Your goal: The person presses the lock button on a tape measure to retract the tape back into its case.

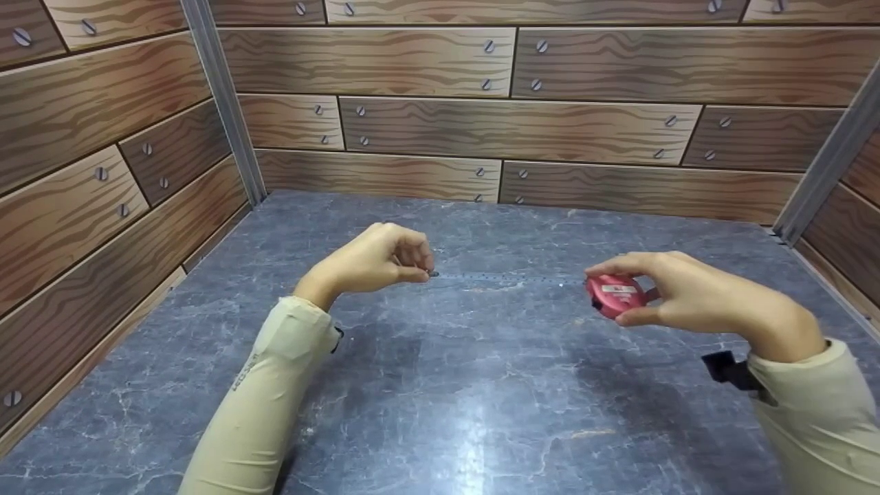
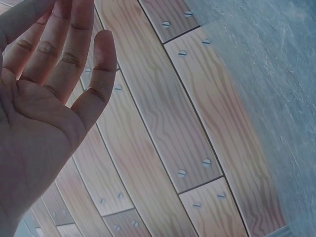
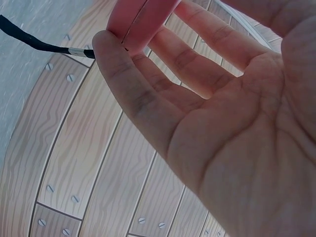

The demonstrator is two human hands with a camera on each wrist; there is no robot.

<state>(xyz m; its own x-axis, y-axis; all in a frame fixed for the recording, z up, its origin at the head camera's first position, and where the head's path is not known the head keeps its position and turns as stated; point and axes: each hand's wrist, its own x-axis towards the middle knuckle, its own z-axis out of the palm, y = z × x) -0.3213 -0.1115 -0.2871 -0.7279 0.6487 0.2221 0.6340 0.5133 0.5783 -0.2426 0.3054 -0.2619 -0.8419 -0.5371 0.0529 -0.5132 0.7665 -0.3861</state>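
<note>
A red tape measure (image 1: pixel 617 295) is gripped in my right hand (image 1: pixel 708 299), thumb below and fingers above and behind its case. Its thin blade (image 1: pixel 509 278) runs leftward from the case, hard to make out against the dark surface. At the far end, my left hand (image 1: pixel 375 261) pinches the blade's tip between thumb and finger. Both hands are held above the table (image 1: pixel 440 385). In the right wrist view the red case (image 3: pixel 140 22) sits at the fingertips, with a black strap (image 3: pixel 39 44) trailing from it. The left wrist view cuts off the pinching fingertips.
Wood-patterned panels (image 1: pixel 426 127) printed with screws stand behind and at both sides. Grey metal posts (image 1: pixel 223 96) mark the back corners. Pale sleeves cover both forearms, with a black strap (image 1: pixel 732 371) at the right wrist.
</note>
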